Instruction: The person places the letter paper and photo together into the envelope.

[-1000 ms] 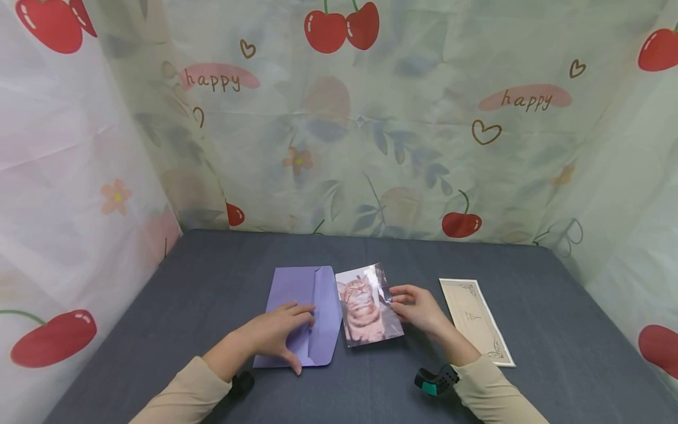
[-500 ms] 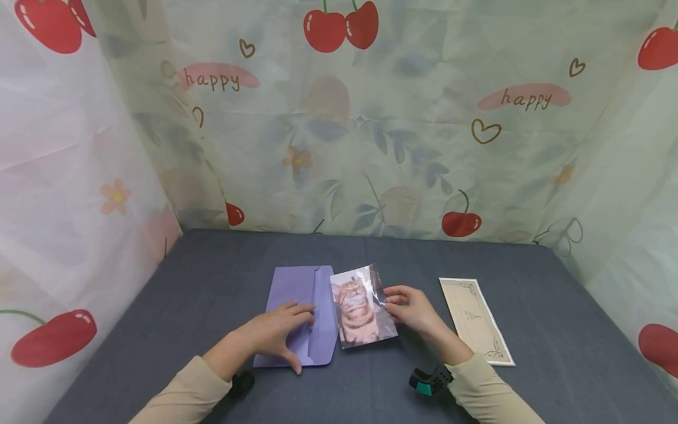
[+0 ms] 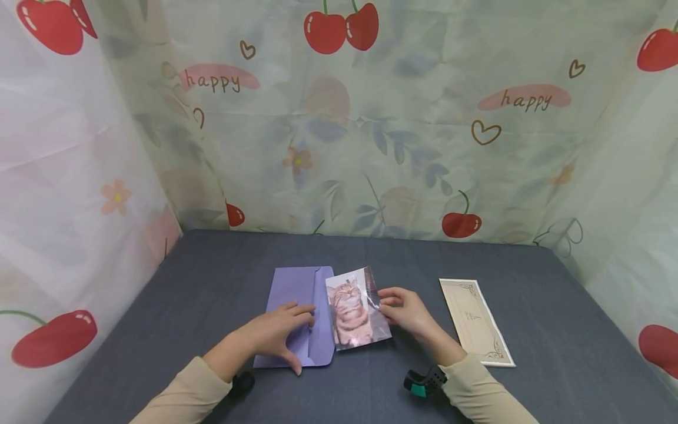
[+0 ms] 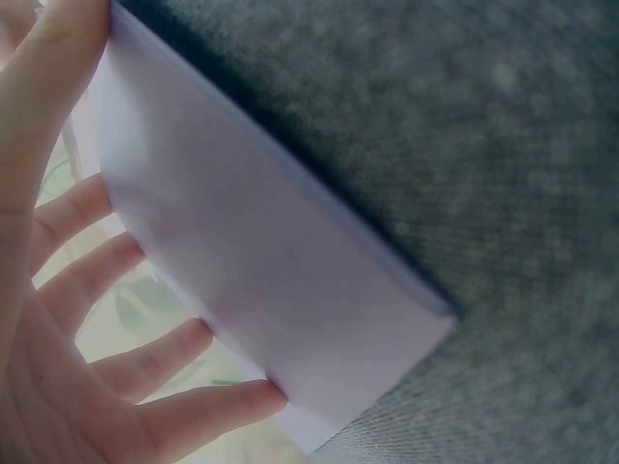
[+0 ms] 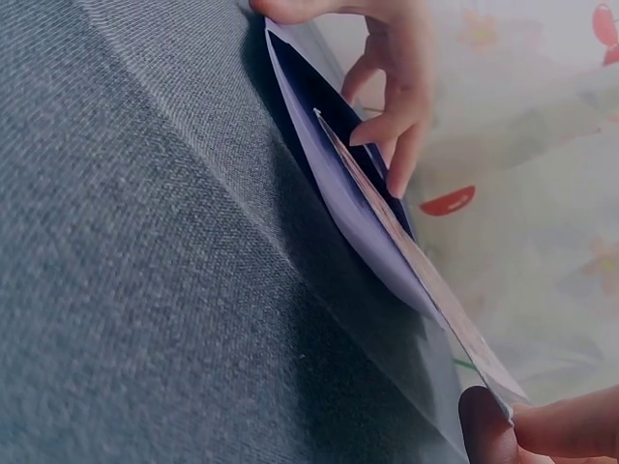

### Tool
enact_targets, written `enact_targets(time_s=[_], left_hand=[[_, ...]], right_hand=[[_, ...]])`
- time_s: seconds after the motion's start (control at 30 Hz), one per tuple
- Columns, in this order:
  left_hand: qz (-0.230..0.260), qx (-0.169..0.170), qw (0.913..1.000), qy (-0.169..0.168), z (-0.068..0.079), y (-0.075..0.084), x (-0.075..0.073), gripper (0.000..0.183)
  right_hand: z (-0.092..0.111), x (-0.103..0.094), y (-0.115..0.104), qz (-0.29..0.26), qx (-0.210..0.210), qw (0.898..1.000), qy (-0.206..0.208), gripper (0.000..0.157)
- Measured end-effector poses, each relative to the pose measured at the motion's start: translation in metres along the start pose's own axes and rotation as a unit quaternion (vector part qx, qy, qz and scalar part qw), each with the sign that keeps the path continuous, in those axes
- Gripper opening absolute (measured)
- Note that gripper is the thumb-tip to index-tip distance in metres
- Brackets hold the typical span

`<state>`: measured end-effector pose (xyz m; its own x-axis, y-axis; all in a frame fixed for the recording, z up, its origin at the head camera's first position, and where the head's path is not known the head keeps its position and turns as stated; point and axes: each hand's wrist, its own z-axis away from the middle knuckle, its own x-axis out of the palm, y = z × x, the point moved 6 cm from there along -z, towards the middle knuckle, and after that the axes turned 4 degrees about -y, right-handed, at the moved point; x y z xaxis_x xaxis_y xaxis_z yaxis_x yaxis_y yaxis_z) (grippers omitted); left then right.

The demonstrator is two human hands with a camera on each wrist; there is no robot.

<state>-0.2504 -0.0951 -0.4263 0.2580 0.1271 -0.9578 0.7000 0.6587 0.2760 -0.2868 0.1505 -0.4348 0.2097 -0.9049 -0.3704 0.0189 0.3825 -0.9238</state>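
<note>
1 cat photo (image 3: 352, 315) shifted left over 1 envelope (image 3: 288, 285), right hand (image 3: 408, 313) pinching it, left hand (image 3: 271, 333) spread

Right fingers (image 3: 393, 292) pinching cat photo (image 3: 351, 312), purple envelope (image 3: 293, 286)

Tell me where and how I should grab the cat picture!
Probably pinch the cat picture at its right edge, coming from the right, as the right hand does: it's thin, and its left side overlaps the purple envelope.
</note>
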Motion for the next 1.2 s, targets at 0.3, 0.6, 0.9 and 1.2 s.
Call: enact_targets(time_s=[0.3,0.6,0.9,1.2], left_hand=[[-0.009,0.008,0.9999,0.004,-0.001,0.000,0.001,0.075],[-0.005,0.006,1.0000,0.003,-0.001,0.000,0.001,0.075],[-0.010,0.011,0.9999,0.005,-0.001,0.001,0.001,0.076],[-0.019,0.014,0.9997,0.009,-0.001,0.001,0.001,0.075]], right_hand=[[-0.001,0.006,0.002,0.004,0.003,1.000,0.002,0.031],[-0.001,0.011,0.001,-0.010,-0.004,1.000,-0.016,0.031],[-0.002,0.018,0.000,-0.007,0.003,1.000,-0.012,0.030],[-0.004,0.027,0.001,-0.017,-0.002,1.000,-0.019,0.030]])
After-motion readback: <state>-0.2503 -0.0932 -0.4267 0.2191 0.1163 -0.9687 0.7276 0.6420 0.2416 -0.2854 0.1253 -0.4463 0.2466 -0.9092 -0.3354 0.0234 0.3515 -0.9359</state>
